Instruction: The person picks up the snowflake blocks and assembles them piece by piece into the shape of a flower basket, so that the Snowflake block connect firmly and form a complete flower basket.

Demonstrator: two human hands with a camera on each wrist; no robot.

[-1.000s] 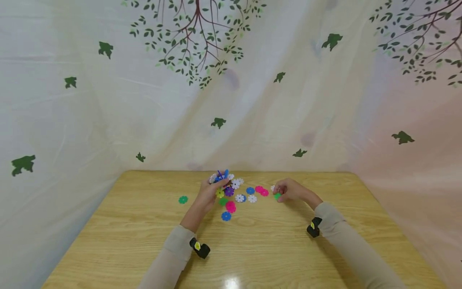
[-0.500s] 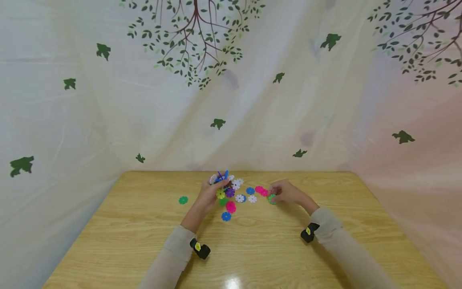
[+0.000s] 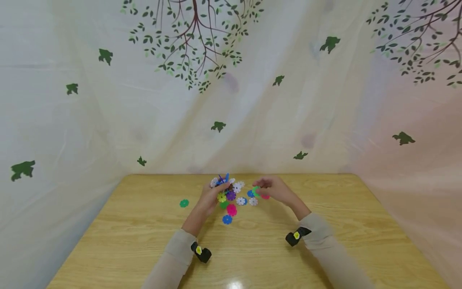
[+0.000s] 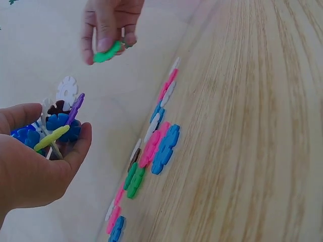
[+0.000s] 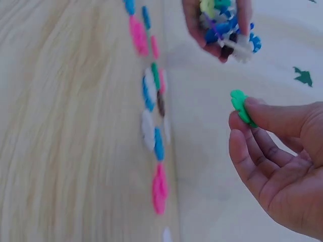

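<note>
Behind the wooden bench (image 3: 137, 241) in the head view hangs a pale cloth (image 3: 260, 104) printed with branches and leaves; loose flower discs (image 3: 232, 210) lie scattered on the bench. In the left wrist view, the left grip (image 4: 38, 164) curls round a bunch of mixed discs (image 4: 58, 122). In the right wrist view, the right grip (image 5: 287, 151), nearly closed, pinches one green disc (image 5: 242, 107), held apart from the bunch.

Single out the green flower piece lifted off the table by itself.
The bright green, flower-shaped plastic disc pinched in the right grip. It is held singly, while other green discs lie on the wood-grained table.
</note>
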